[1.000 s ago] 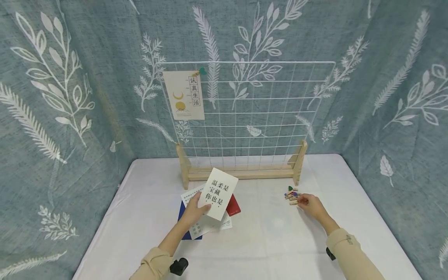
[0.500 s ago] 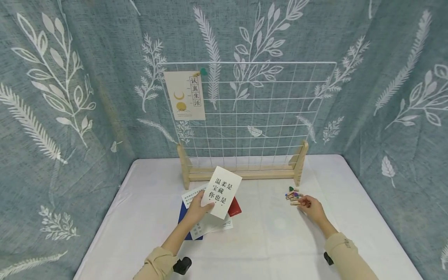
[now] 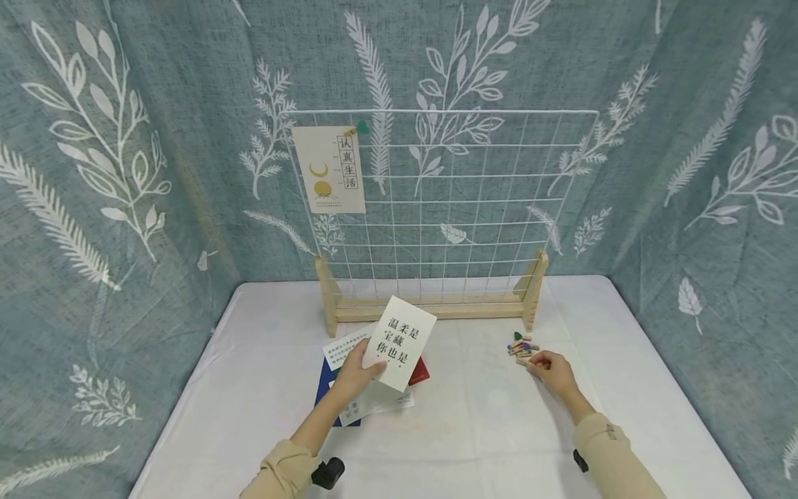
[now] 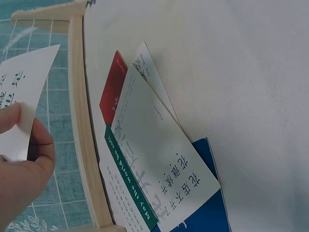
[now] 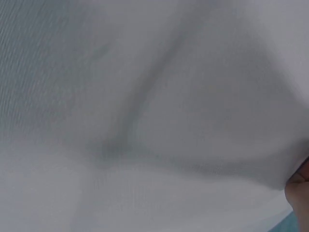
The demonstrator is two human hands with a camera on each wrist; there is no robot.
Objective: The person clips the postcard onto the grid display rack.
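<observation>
Left hand (image 3: 353, 373) is pinching a white card (image 3: 399, 343) by its near-left corner, lifted above the card pile (image 3: 368, 398) near the wire grid (image 3: 442, 208); right hand (image 3: 551, 371), fingers curled, is touching the clothespins (image 3: 521, 348) on the right of the surface (image 3: 486, 430); whether it is gripping one, I cannot tell.

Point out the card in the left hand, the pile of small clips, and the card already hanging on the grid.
held card (image 3: 399, 343), head view, on its printed middle.
clip pile (image 3: 521, 348), head view, on the pile's centre.
hung card (image 3: 328, 170), head view, on its face.
</observation>
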